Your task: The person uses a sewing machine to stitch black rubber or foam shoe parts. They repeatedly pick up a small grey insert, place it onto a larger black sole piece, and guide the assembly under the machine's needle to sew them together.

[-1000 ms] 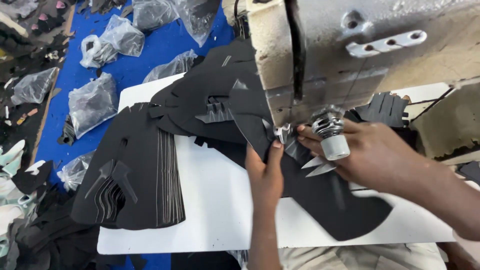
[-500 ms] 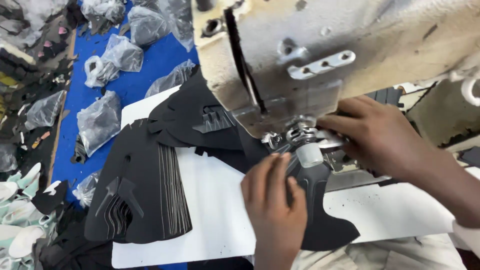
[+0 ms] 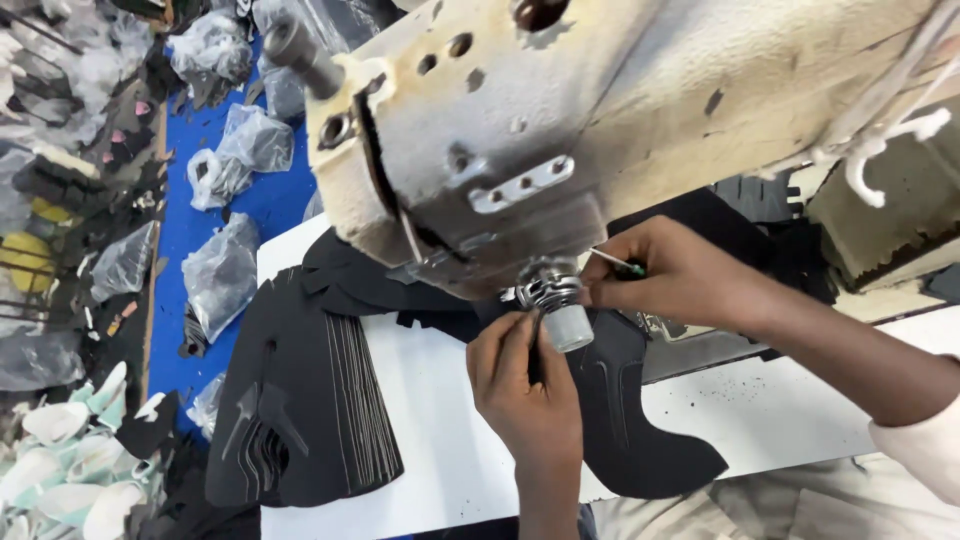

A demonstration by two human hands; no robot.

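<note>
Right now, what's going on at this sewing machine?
A person is working at a worn cream industrial sewing machine. Their left hand presses on a black cut fabric piece lying on the white table under the presser foot. Their right hand pinches a small green-tipped tool beside the needle area. A fanned stack of black cut pieces lies to the left.

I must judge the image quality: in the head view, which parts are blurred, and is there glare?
Head view: the sewing machine head looms close and slightly soft; the left hand and right hand are fairly sharp; the plastic bags show mild shine; lighting is even, without strong glare.
</note>
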